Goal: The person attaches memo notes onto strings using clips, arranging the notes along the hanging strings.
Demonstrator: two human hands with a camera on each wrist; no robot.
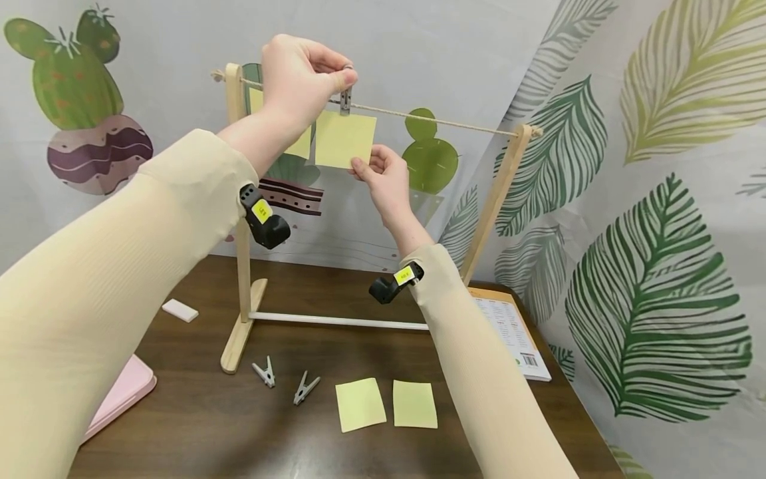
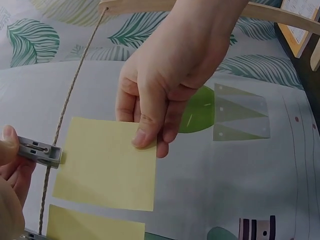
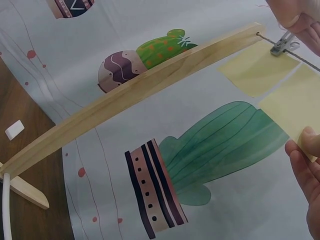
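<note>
Left fingers: the left hand pinches the tail of a gray clothespin between thumb and fingers.
Right fingers: the right hand pinches the lower corner of a yellow note, thumb on its face.
Held note: just below the rope, its top edge meeting the clothespin; whether the clip has bitten on paper and rope is hard to tell.
Neighboring note: a second yellow note hangs beside it; the right wrist view shows its clip on the rope, which the left hand hides in the head view.
Cut off: the left hand runs past the frame edge in the left wrist view, the right hand in the right wrist view.
Frame: wooden posts carry the rope; a white rod joins them low down, its right end behind the right sleeve.
Tabletop: on dark wood lie two clothespins, two yellow sheets, a white block, a book and a pink case, partly covered by the left sleeve.
Room: pale hangings printed with cacti and leaves.
</note>
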